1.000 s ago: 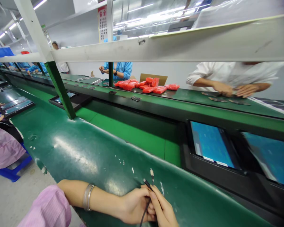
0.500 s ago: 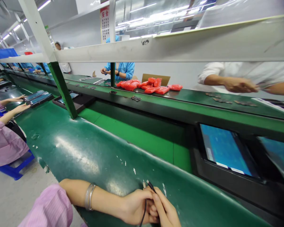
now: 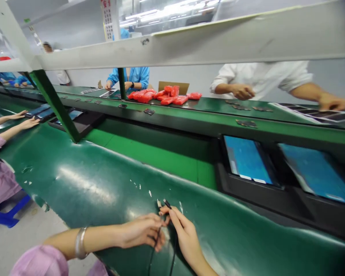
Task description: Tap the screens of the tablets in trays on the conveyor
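Observation:
My right hand (image 3: 186,234) pinches a black cable plug (image 3: 167,204) between thumb and fingers, its tip pointing up and away. A second plug with a metal end (image 3: 159,204) sticks up just left of it. Thin dark cables (image 3: 173,255) hang below the hands toward the near edge of the bench. My left hand (image 3: 142,232), with a silver bangle (image 3: 81,243) at the wrist, has its thumb and forefinger closed at the left cable, beside the right fingertips. Its other fingers are loosely curled and slightly blurred.
Beyond the green bench (image 3: 103,180) lies a sunken green belt (image 3: 149,153). On it, a black tray (image 3: 227,176) carries two blue-screened tablets (image 3: 245,157). Red packets (image 3: 172,96) lie on the far ledge. A slanted green post (image 3: 57,107) stands left. Co-workers sit left and opposite.
My hands have drawn slightly apart, exposing more cable. The view has shifted right, showing more of both tablets. Opposite, the white-sleeved person's hands have separated, one reaching to a sheet.

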A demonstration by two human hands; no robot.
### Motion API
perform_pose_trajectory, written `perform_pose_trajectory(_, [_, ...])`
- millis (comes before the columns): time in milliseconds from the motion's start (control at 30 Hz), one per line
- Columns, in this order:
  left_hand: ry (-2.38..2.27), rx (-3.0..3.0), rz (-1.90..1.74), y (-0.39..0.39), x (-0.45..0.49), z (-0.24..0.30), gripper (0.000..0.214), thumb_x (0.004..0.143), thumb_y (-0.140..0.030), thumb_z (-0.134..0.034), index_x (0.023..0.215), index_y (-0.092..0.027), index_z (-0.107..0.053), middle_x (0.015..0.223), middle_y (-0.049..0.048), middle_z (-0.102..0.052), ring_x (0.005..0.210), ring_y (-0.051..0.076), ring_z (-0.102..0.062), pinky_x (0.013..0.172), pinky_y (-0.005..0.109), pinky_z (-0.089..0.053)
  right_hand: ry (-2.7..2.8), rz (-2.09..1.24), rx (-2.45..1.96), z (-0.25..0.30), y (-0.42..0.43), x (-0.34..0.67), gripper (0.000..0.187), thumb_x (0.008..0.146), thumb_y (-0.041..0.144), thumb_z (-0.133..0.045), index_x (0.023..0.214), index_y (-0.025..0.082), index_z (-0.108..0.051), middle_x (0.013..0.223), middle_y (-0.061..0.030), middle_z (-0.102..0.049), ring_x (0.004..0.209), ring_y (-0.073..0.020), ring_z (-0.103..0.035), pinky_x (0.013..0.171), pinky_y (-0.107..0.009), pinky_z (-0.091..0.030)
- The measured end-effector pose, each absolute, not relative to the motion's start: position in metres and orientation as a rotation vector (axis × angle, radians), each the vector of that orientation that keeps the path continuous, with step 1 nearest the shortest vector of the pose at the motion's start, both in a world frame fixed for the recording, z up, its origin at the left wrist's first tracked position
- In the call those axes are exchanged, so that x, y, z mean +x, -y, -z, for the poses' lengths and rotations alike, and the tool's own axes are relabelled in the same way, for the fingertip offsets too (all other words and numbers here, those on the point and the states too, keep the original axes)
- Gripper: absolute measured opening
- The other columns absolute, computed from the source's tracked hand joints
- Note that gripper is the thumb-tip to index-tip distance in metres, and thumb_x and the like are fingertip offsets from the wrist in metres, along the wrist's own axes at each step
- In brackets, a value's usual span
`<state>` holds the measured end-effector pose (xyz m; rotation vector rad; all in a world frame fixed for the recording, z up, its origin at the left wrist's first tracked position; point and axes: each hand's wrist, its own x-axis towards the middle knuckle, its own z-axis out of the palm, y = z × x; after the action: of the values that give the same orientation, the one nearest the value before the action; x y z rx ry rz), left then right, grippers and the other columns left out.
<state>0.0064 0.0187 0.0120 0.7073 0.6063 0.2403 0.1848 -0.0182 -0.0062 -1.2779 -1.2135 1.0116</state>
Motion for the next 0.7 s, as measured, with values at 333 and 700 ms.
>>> perform_pose_trajectory(333, [-0.717, 1.072, -0.321, -0.005, -0.024, -0.023, 0.055, 0.089, -0.065, -0.062, 0.094, -0.01, -0.061, 0.07, 0.0047, -0.062, 0.059, 0.014, -0.054, 0.064, 0.027, -0.04, 1.211, -1.08, -1.158, -0.002, 0.035, 0.182, 0.038, 0.099, 0.051, -0.05, 0.092, 0.025, -0.077, 0.118, -0.0104, -0.064, 0.112, -0.0306, -0.058, 0.094, -0.04, -0.046])
perform_pose_trajectory(700, [-0.652, 1.289, -0.164, -0.02, 0.005, -0.03, 0.057, 0.088, -0.066, -0.062, 0.077, -0.01, -0.066, 0.073, 0.0098, -0.067, 0.06, 0.016, -0.061, 0.06, 0.027, -0.044, 1.356, -1.46, -0.852, -0.018, 0.038, 0.178, 0.042, 0.096, 0.055, -0.053, 0.1, 0.025, -0.081, 0.125, -0.0123, -0.069, 0.088, -0.0289, -0.072, 0.088, -0.048, -0.057])
